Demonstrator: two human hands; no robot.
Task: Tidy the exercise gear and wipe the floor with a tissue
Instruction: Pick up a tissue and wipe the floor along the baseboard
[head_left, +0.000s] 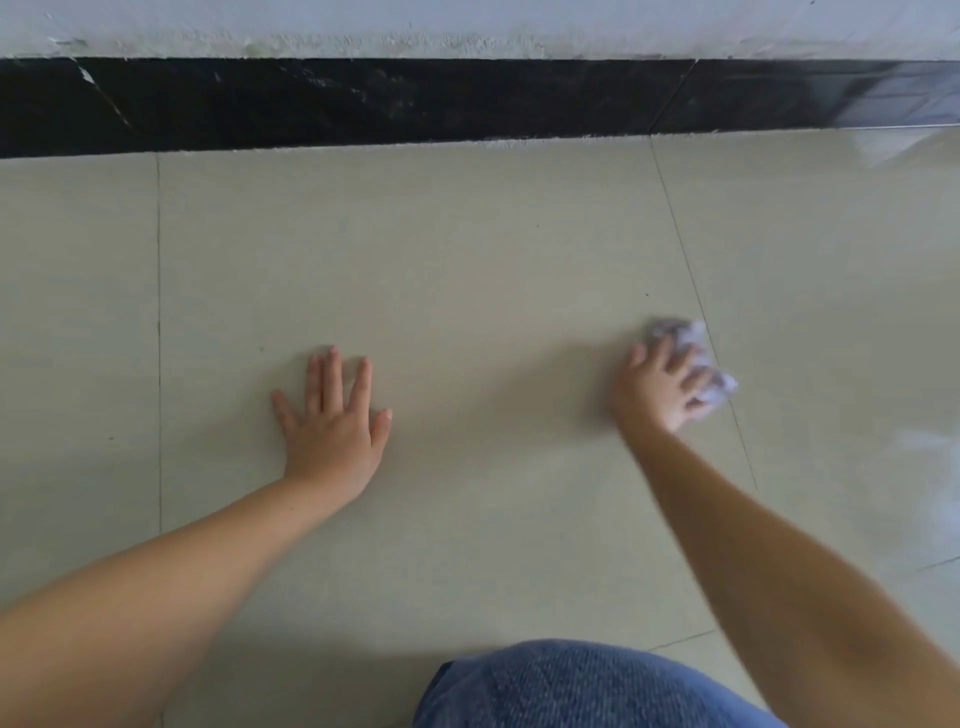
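Pale floor tiles run up to a black skirting at twelve o'clock, under a white wall. At nine o'clock of centre the left hand lies flat on the floor, fingers straight and spread, holding nothing. At three o'clock the right hand presses a crumpled tissue to the floor, fingers curled over it; a denim knee shows at six o'clock.

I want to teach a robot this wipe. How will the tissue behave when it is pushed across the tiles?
The tissue is crumpled into a wad under the right hand, so it is probably soft, light and shapeless. The floor looks glossy, so it should slide easily. Being thin paper, it may tear or shed at a grout line.
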